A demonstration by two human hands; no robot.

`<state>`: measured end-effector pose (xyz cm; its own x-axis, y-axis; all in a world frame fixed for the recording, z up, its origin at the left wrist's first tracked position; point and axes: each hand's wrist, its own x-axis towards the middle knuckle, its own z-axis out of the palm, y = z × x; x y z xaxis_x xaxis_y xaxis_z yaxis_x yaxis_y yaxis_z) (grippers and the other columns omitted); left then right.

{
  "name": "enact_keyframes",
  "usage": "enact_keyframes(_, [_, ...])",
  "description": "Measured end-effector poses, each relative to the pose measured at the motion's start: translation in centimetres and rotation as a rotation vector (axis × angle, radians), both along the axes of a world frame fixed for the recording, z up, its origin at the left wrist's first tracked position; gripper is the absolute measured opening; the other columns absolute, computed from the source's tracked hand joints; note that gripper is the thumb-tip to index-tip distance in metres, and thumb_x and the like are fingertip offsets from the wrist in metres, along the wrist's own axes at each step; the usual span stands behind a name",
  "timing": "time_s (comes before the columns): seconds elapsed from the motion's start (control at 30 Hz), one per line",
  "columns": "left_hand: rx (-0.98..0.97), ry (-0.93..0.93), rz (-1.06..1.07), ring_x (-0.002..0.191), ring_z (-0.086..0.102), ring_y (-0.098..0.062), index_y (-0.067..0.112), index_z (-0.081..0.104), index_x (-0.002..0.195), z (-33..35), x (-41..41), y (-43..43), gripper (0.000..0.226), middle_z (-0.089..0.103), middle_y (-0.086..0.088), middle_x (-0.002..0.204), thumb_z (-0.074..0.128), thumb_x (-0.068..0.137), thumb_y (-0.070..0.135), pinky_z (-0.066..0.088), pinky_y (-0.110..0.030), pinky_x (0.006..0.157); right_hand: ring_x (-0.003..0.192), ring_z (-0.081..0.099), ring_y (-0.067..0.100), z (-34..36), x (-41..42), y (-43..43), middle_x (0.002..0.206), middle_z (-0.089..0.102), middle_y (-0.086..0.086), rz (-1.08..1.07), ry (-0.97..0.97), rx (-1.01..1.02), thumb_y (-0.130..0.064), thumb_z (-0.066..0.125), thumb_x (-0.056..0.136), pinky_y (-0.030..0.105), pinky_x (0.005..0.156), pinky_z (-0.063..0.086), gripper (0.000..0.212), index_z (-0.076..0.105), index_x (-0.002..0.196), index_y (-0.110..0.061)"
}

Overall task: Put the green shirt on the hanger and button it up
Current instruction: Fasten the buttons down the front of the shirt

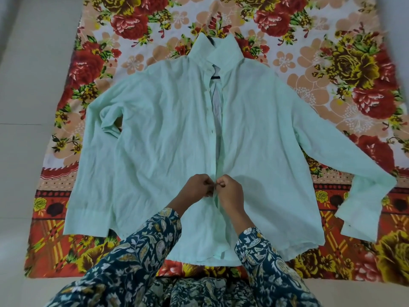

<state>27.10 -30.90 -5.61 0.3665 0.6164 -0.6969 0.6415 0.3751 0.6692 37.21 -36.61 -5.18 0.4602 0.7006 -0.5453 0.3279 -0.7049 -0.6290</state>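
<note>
Soft even indoor light, faint shadows, slight overall softness, wide-angle bowing at the edges

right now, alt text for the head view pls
The left hand and right hand pinch the front edges of a pale green long-sleeved shirt lying flat on a red floral cloth. A dark hanger shows at its open neck.

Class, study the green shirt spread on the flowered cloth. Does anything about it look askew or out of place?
Yes. The shirt has its collar standing up instead of folded down, and its front gapes below the neck, baring the dark hanger. The sleeve on the person's left is bunched near the elbow.
</note>
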Motion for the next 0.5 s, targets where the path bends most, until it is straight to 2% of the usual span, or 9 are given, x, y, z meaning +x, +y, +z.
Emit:
enact_keyframes(0.1, [0.018, 0.001, 0.041, 0.049, 0.060, -0.008, 0.005, 0.059, 0.074, -0.1, 0.3, -0.1, 0.013, 0.063, -0.007, 0.062, 0.054, 0.085, 0.001, 0.047, -0.018, 0.052, 0.067, 0.053, 0.016, -0.3, 0.6, -0.1, 0.074, 0.064, 0.011, -0.041, 0.091, 0.030, 0.001, 0.055, 0.078, 0.011, 0.051, 0.038, 0.009, 0.063, 0.080, -0.002])
enact_keyframes(0.13, [0.015, -0.009, 0.056, 0.046, 0.059, -0.006, 0.007, 0.057, 0.070, 0.0, 0.4, -0.1, 0.019, 0.063, -0.007, 0.061, 0.052, 0.085, -0.001, 0.045, -0.014, 0.047, 0.067, 0.052, 0.015, -0.4, 0.9, -0.1, 0.071, 0.061, 0.008, -0.059, 0.122, 0.031, 0.002, 0.055, 0.078, 0.010, 0.052, 0.037, 0.009, 0.063, 0.079, -0.002])
enact_keyframes(0.2, [0.017, -0.024, 0.075, 0.046, 0.058, -0.011, 0.010, 0.053, 0.066, 0.0, 0.3, 0.0, 0.027, 0.061, -0.010, 0.059, 0.045, 0.084, -0.008, 0.042, -0.011, 0.045, 0.068, 0.053, 0.018, -0.5, 1.3, 0.1, 0.071, 0.059, 0.004, -0.106, 0.171, 0.021, 0.003, 0.055, 0.078, 0.019, 0.059, 0.042, 0.011, 0.063, 0.079, -0.003])
enact_keyframes(0.3, [0.017, -0.041, 0.082, 0.049, 0.056, -0.013, 0.005, 0.052, 0.072, -0.2, 0.1, 0.0, 0.022, 0.059, -0.010, 0.060, 0.043, 0.086, -0.009, 0.043, -0.009, 0.046, 0.071, 0.055, 0.022, -0.6, 2.0, 0.3, 0.077, 0.061, 0.009, -0.177, 0.273, 0.009, 0.006, 0.056, 0.078, 0.031, 0.067, 0.046, 0.013, 0.062, 0.078, -0.006])
enact_keyframes(0.4, [-0.007, -0.058, 0.093, 0.053, 0.056, -0.012, 0.003, 0.053, 0.084, -0.3, 0.3, -0.2, 0.010, 0.059, -0.006, 0.064, 0.050, 0.088, -0.005, 0.043, -0.009, 0.046, 0.073, 0.055, 0.022, -0.6, 2.2, 0.6, 0.078, 0.061, 0.011, -0.149, 0.314, 0.014, 0.006, 0.056, 0.079, 0.034, 0.070, 0.046, 0.014, 0.061, 0.079, -0.007])
enact_keyframes(0.5, [-0.018, -0.074, 0.126, 0.050, 0.055, -0.010, 0.002, 0.053, 0.084, -0.4, 0.5, -0.5, 0.008, 0.057, -0.008, 0.063, 0.050, 0.089, -0.003, 0.042, -0.009, 0.045, 0.073, 0.055, 0.019, -0.7, 2.1, 0.4, 0.078, 0.061, 0.008, -0.068, 0.291, 0.013, 0.003, 0.056, 0.079, 0.030, 0.070, 0.045, 0.011, 0.064, 0.082, -0.004])
